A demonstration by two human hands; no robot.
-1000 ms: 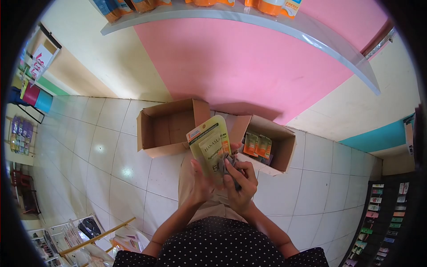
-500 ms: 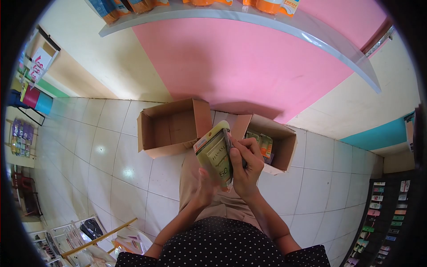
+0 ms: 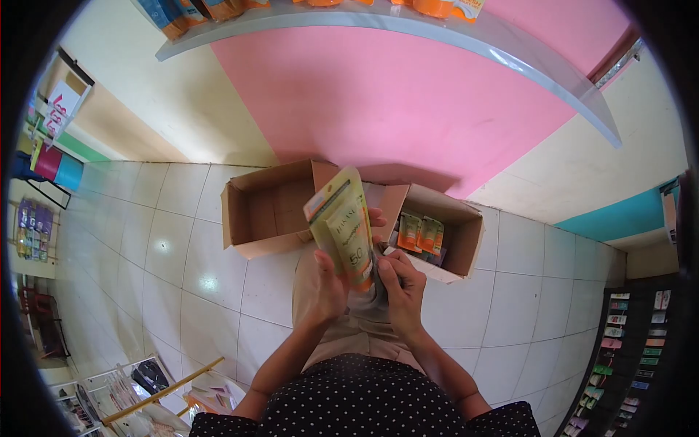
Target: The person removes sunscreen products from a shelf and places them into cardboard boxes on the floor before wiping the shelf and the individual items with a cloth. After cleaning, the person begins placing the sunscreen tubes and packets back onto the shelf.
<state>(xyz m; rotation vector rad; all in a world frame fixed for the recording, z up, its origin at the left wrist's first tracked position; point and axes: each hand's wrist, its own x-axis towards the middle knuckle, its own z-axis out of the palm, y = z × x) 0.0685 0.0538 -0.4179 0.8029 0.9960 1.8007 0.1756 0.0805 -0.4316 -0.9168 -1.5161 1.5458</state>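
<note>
A yellow-green sunscreen pack, marked "50" on its front, stands tilted in front of me. My left hand grips it, with the thumb along its left edge and fingertips showing beyond its right edge. Beside the pack's lower right edge, my right hand is closed on a grey, cloth-like piece, only partly visible. Beyond that hand, a cardboard box holds several orange-and-green packs. Another cardboard box is open to the left, with its brown bottom showing.
Overhead, a grey shelf carries several orange packs against a pink wall. White floor tiles surround the boxes. A display rack is at the right, and a stand with a wooden rail at lower left.
My right hand has moved down along the pack's right side, toward its lower edge. The pack has risen slightly, and my left fingers now show behind it.
</note>
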